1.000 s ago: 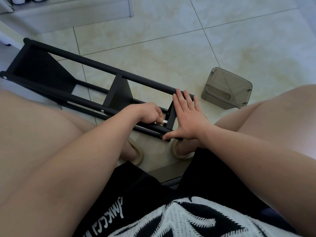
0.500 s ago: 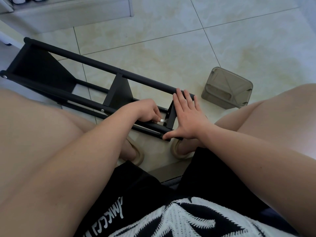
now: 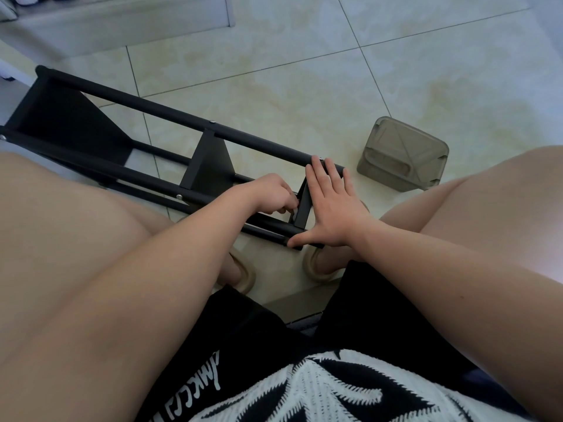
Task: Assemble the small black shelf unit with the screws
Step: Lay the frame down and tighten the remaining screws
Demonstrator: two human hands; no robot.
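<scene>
The black shelf unit (image 3: 158, 115) lies on its side on the tiled floor, its long tubes running from upper left to the middle. My right hand (image 3: 330, 210) lies flat with straight fingers against the near end panel, thumb on the lower tube. My left hand (image 3: 272, 194) is curled just left of that panel, pinching a small silvery tool (image 3: 292, 214) at the joint; the tool's tip and any screw there are hidden. Silver screw heads (image 3: 179, 196) show on the tubes.
A smoky translucent plastic box (image 3: 402, 153) sits on the floor right of the shelf. My bare knees frame the view left and right, with beige slippers (image 3: 243, 274) below the shelf. A grey step or ledge (image 3: 122, 22) runs along the top left.
My left hand has shifted slightly up and right along the joint, turning with the small tool. My right hand and the shelf have stayed put.
</scene>
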